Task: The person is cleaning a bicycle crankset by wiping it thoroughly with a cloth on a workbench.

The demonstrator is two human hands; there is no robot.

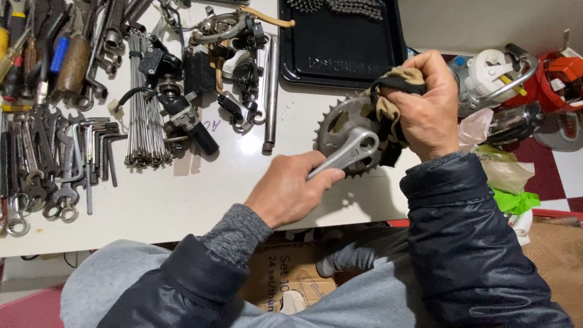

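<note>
The left hand (290, 189) is clenched around the silver crank arm (349, 152), whose lower end is hidden inside the fist. Just right of it, the right hand (429, 108) grips a tan and black rag (388, 106) pressed on the toothed chainring (343, 124), covering its right half. Beyond the right hand, a black tray (340, 48) is cut off by the top edge.

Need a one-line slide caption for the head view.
Left hand grips the crank arm while right hand presses a rag on the chainring over a tool-strewn table.
</note>
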